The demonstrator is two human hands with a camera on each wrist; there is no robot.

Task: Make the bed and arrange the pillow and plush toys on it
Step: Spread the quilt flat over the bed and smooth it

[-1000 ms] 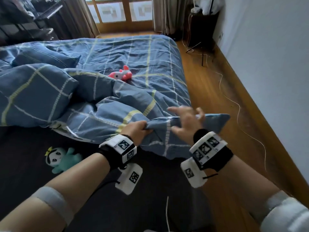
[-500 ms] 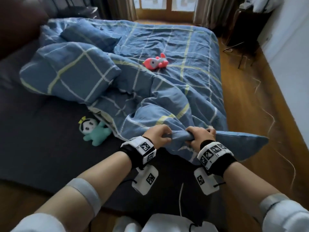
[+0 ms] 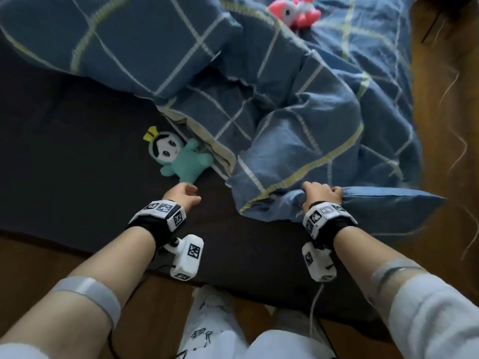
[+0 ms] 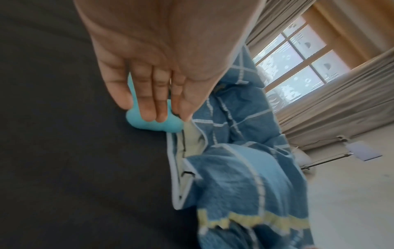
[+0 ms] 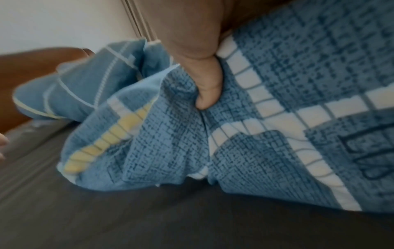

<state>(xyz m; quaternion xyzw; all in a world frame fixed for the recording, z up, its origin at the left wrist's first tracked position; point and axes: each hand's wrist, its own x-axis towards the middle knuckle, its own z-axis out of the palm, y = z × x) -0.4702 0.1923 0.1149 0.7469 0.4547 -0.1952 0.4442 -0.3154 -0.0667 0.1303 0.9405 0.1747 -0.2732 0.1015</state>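
Fingers of the left hand (image 3: 182, 196) have let go of the duvet (image 3: 298, 130), which both hands were bunching half a second ago, and now reach out straight toward the teal plush doll (image 3: 178, 159). In the left wrist view the fingertips (image 4: 149, 107) lie over the doll's lower end (image 4: 153, 124), touching or just short of it; nothing is curled round it yet, so that grip is loose and holds nothing. The right hand (image 3: 321, 196) has stayed put, its grip closed on a gathered fold at the duvet's near edge, with the thumb (image 5: 204, 87) pressed deep into the cloth.

My reading is that the person has paused the spreading of the duvet to clear the doll off the bare sheet first, since it lies right against the hem and would be covered otherwise.

The duvet is blue with white and yellow check lines, heaped and creased over the far and right part of the bed, its pale lining showing at the turned hem beside the doll. The dark bed sheet (image 3: 64, 151) is uncovered along the near side. The doll lies on its back, face up, with a yellow tuft on its head. A pink plush toy (image 3: 293, 10) sits on top of the duvet, well apart from the hands. A matching checked pillow (image 3: 116, 35) lies at the far left.
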